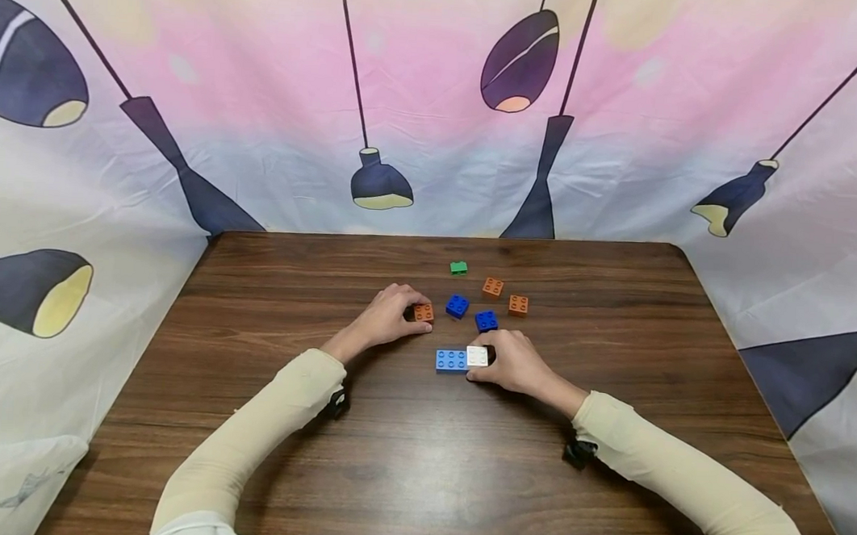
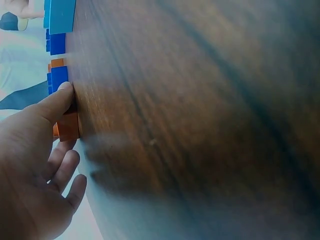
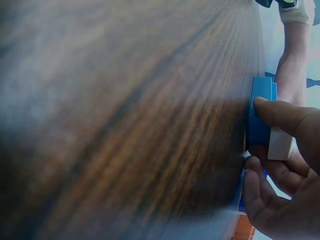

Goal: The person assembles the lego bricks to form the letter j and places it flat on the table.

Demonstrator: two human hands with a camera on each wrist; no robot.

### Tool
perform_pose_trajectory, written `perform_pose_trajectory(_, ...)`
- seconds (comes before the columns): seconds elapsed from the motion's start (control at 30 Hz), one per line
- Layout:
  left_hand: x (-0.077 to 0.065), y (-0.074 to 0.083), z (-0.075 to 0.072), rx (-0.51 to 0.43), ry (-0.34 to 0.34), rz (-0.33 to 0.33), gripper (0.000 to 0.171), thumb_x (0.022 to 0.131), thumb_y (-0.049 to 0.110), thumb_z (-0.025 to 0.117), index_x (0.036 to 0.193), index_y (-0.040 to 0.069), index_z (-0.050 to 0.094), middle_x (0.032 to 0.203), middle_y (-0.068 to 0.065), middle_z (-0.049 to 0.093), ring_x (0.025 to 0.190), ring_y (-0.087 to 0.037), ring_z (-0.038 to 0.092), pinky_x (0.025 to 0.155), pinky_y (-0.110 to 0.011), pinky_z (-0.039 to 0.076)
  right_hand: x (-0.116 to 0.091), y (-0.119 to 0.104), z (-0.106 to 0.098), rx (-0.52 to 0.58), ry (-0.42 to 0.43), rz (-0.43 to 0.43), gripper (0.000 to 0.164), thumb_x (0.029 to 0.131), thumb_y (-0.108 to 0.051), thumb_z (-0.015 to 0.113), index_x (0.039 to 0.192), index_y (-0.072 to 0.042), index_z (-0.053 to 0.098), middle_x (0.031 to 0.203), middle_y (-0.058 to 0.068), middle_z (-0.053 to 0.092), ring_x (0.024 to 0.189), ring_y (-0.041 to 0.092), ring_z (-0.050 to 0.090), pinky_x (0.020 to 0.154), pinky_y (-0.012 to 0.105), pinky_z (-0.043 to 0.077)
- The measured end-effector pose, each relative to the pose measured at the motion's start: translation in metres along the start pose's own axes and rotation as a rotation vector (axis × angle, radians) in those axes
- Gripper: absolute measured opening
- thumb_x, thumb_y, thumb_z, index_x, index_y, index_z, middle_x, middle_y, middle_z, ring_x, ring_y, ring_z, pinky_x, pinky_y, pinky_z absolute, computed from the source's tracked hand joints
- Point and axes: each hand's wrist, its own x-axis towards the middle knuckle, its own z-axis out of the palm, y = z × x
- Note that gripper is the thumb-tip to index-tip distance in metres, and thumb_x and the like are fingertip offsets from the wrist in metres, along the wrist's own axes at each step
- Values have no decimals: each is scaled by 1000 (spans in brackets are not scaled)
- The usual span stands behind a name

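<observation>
Light blue brick is on the desk, between the hands: oblong, two rows of studs up, three per row showing, white brick seated on its right end. Long axis runs left-right, roughly parallel to the far desk edge. Right hand pinches that right end, thumb on the near side. Left hand pinches an orange brick, square, four studs up, beyond and left of the light blue brick, apart from it. Left wrist view is murky; orange brick seems flat on the desk, can't swear to it
</observation>
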Motion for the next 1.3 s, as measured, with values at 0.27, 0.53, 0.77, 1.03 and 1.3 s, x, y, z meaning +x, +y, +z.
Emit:
perform_pose_trajectory(0.27, -2, 1, 0, -13, 13, 12, 51, 92, 40, 77, 131, 8, 68, 117, -10, 70, 105, -26, 57, 95, -48, 43, -1, -1, -1, 7, 5, -11, 31, 77, -25, 92, 101, -12, 78, 93, -2, 72, 79, 9, 60, 68, 31, 48)
perform_pose_trajectory(0.53, -10, 7, -3, -70, 14, 16, 49, 94, 38, 75, 132, 9, 67, 95, -1, 70, 83, -18, 57, 76, -37, 46, 0, -1, -1, 9, -2, -2, 33, 78, -27, 91, 104, -11, 78, 91, -3, 72, 79, 8, 61, 70, 32, 51)
perform_pose_trajectory(0.77, -19, 16, -7, -129, 11, 28, 50, 93, 38, 76, 131, 6, 68, 86, 2, 70, 64, -9, 53, 60, -25, 44, 0, 1, 0, 9, -3, -10, 33, 78, -27, 91, 104, -11, 78, 90, -5, 72, 77, 7, 61, 69, 31, 51)
perform_pose_trajectory(1.03, -30, 26, -9, -139, -1, 73, 52, 92, 37, 77, 133, 6, 67, 90, 1, 73, 56, -5, 50, 55, -24, 42, -1, -2, -1, 8, -4, 2, 34, 78, -26, 91, 104, -10, 78, 87, -5, 71, 73, 6, 60, 66, 30, 50)
perform_pose_trajectory(1.3, -41, 34, -10, -146, 12, 122, 50, 90, 36, 80, 129, 7, 68, 107, -3, 75, 80, -8, 66, 74, -31, 54, -1, -3, -1, -16, -9, 8, 35, 78, -27, 90, 106, -10, 78, 87, -4, 71, 72, 6, 59, 65, 29, 49)
